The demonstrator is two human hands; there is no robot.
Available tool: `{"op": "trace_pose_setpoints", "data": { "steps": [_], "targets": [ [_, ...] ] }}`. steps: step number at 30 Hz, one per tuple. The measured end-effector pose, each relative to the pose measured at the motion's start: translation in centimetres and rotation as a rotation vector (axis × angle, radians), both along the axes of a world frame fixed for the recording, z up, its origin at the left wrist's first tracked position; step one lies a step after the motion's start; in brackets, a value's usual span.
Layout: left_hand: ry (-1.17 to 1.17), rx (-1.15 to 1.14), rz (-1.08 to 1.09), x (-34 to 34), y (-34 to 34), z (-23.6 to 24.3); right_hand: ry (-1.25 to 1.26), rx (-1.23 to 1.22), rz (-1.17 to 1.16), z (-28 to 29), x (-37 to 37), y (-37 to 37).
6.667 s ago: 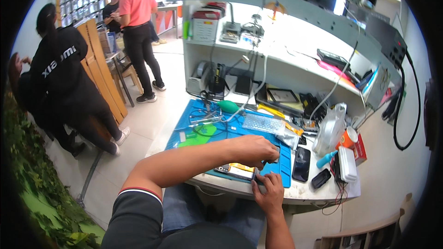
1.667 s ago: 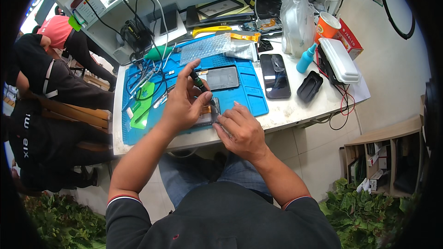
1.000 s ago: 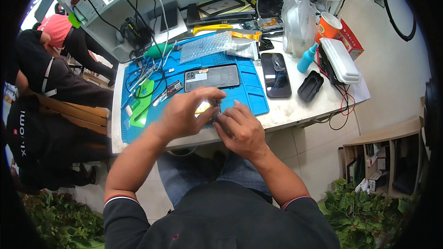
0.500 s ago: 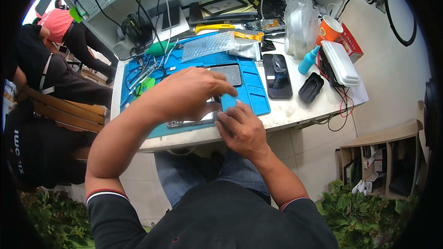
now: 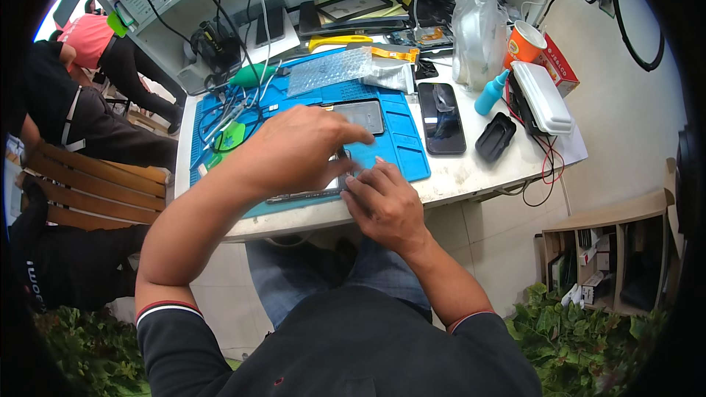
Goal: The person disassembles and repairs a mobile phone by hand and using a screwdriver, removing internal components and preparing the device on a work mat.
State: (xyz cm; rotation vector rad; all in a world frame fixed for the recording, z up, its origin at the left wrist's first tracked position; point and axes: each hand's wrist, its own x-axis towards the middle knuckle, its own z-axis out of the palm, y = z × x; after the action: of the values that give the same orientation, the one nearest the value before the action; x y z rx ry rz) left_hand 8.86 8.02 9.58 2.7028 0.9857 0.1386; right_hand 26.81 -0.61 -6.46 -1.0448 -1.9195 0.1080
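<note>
My left hand (image 5: 298, 148) hangs over the near part of a blue repair mat (image 5: 401, 132). Its index finger and thumb are spread apart, their tips smeared by motion, and I see nothing held between them. Under it lies an opened phone (image 5: 305, 195), mostly hidden, only its dark near edge and a bit of its inside showing. My right hand (image 5: 386, 202) is closed at the right end of this phone, fingers curled against it. Beyond my hands a grey phone-sized panel (image 5: 360, 116) rests on the mat.
Right of the mat are a dark phone (image 5: 443, 119), a black tray (image 5: 496, 137), a blue bottle (image 5: 491, 94) and a white case (image 5: 542, 99). Bubble wrap (image 5: 329, 73), a yellow cutter (image 5: 340, 42) and a green blower bulb (image 5: 252, 76) lie behind. Cables hang from the shelf. People are at left.
The opened phone has tipped, so less of its inside shows and its near edge looks thinner. My left thumb and fingers have shifted slightly; my right hand stays in place.
</note>
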Motion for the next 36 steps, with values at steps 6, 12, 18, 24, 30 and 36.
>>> {"op": "trace_pose_setpoints", "data": {
  "steps": [6,12,18,24,30,36],
  "targets": [
    [-0.099,0.049,-0.07,-0.5,-0.3,-0.6,0.012,0.029,0.0,0.1,0.0,0.1],
    [-0.112,0.059,-0.136,-0.7,0.2,-0.6,-0.006,0.012,0.012,0.1,0.0,0.1],
    [0.019,-0.038,-0.025,-0.4,0.2,-0.5,-0.004,0.013,0.023,0.0,0.0,0.1],
    [-0.128,0.037,-0.06,-0.3,-0.3,-1.7,-0.016,-0.005,-0.018,0.0,0.1,-0.2],
    [-0.703,-0.306,0.184,-3.3,0.2,-6.9,0.013,-0.039,-0.024,0.3,-0.1,-0.2],
    [-1.015,-0.284,0.297,-2.4,2.2,-9.4,-0.023,-0.073,-0.033,0.4,0.1,-0.2]
  ]
}}
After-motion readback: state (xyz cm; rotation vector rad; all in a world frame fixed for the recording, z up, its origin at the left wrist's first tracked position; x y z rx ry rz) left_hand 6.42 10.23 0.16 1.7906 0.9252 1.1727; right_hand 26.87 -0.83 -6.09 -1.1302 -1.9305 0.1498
